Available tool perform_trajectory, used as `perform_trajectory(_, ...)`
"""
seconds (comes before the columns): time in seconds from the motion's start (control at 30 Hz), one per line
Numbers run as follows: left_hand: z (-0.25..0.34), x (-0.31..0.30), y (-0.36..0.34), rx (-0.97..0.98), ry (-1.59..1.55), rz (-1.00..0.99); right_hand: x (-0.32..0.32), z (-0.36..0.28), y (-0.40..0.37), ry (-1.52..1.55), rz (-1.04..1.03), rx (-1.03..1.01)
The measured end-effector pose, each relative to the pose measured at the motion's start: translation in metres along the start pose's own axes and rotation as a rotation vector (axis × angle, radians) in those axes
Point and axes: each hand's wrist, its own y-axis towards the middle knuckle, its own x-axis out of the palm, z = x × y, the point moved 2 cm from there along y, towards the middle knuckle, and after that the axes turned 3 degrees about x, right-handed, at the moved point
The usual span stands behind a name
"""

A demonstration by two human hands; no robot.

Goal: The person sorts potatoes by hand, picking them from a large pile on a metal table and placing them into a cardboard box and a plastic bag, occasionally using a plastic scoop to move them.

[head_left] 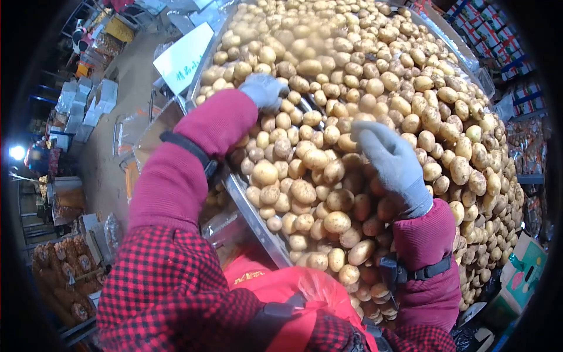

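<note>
A market hall with a bare concrete floor (pixel 126 88) lies off to the left, with stacked boxes and goods along its edge. In front of the person a wide metal tray (pixel 253 218) slopes down towards the body, heaped high with small yellow-brown potatoes (pixel 404 70). A white card with green writing (pixel 183 57) stands at the tray's far left corner.

Both hands wear grey knitted gloves, and both forearms wear maroon sleeve covers over a red-and-black checked shirt. The left hand (pixel 264 91) reaches furthest, up on the pile near the tray's left rim. Its fingers curl down among the potatoes, and I cannot tell whether they are clenched on any. The right hand (pixel 392 161) lies closer in, released and spread flat, palm down, with fingers pointing up the slope and resting on the potatoes beneath it.

Potatoes lie on every side of each hand, and the slope below the right hand runs straight towards the person. At the foot of that slope, just under the tray's near rim and between the two forearms, sits a crinkled red plastic bag (pixel 281 287). It lies below and to the left of the right hand and well behind the left hand, so the right hand is the nearer one. The tray's near rim runs slantwise, from beside the left forearm down to the bag.
</note>
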Motion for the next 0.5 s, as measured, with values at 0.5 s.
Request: perform_trajectory(0.5, 0.036, 0.01, 0.025, -0.119, -0.067, 0.451, 0.003, 0.002, 0.002, 0.018, 0.003, -0.014)
